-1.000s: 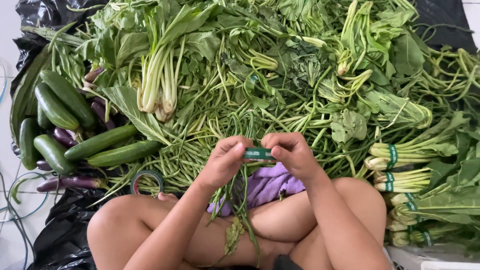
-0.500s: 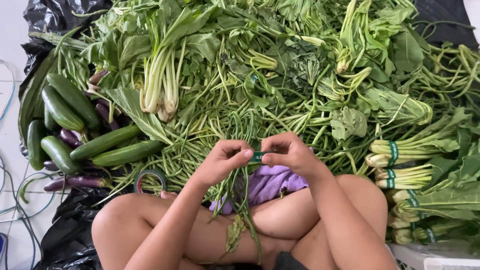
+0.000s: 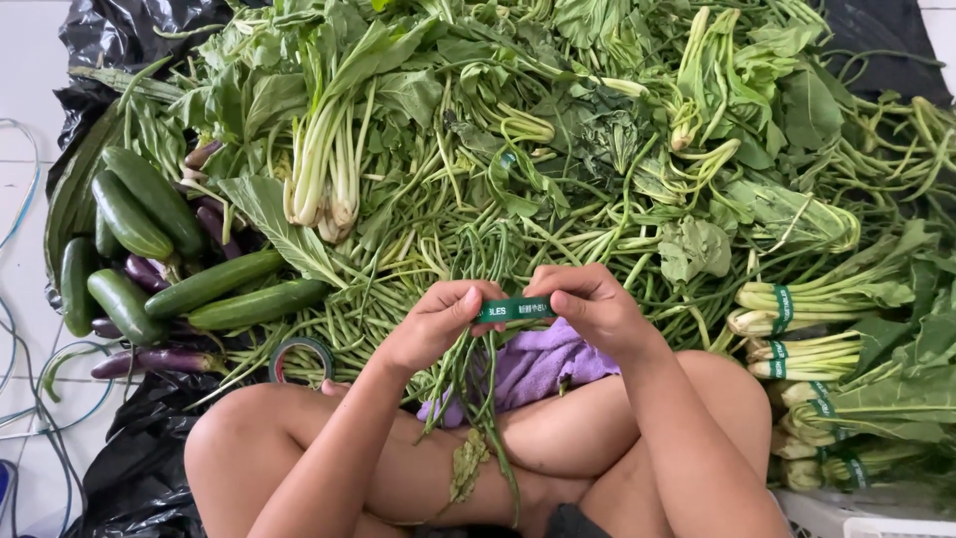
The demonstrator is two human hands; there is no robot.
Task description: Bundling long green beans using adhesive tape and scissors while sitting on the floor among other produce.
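While dark green cucumbers point(image 3: 149, 214) and purple eggplants point(image 3: 149, 359) lie at the far left on black plastic sheeting point(image 3: 129, 468), a roll of tape point(image 3: 301, 357) rests beside the person's knee. Next, the left hand point(image 3: 433, 324) pinches one end of a green tape strip point(image 3: 515, 309) over a bunch of long beans point(image 3: 468, 369), its grip clamped. Opposite, the right hand point(image 3: 597, 309) pinches the other end. Tied leafy bundles point(image 3: 807, 309) lie at the right.
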